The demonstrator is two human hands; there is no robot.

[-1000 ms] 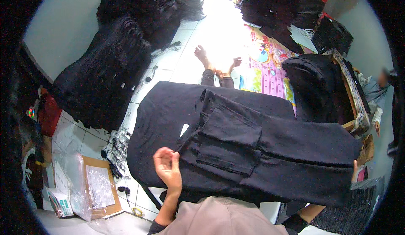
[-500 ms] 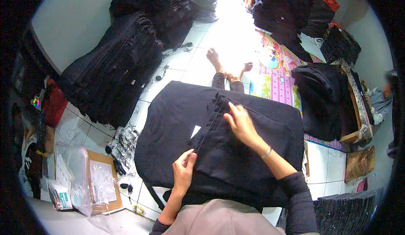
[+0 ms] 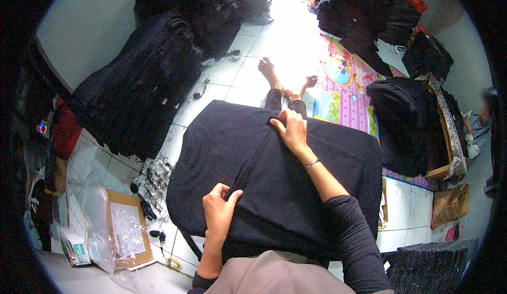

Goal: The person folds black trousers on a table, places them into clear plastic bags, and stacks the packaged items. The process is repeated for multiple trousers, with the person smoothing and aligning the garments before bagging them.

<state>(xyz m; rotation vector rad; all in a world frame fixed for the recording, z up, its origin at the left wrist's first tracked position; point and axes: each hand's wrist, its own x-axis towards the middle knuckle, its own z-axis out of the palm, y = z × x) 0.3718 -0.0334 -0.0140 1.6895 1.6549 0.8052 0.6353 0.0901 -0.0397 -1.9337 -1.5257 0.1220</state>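
Black cloth [image 3: 317, 188] covers the low surface in front of me, and a narrow fold [image 3: 252, 162] runs slantwise across it. My left hand [image 3: 217, 209] pinches the near end of this fold between thumb and fingers. At its far end, close to the far edge of the surface, my right hand [image 3: 292, 131] is closed on the cloth, thumb on top. The cloth between the hands lies fairly flat. The fingertips of both hands are partly hidden by the fabric.
Tall stacks of black cloth [image 3: 142, 83] stand at the left, with more at the far right [image 3: 354, 9]. A wooden-framed bin [image 3: 449, 130] holds black cloth at right. Cardboard and plastic sleeves [image 3: 127, 230] lie near left. Feet [image 3: 269, 72] rest on the tiles beyond.
The fold's raw edge and white label, visible before, are now out of sight under smooth cloth. My right hand has moved farther away; my left has shifted slightly left.
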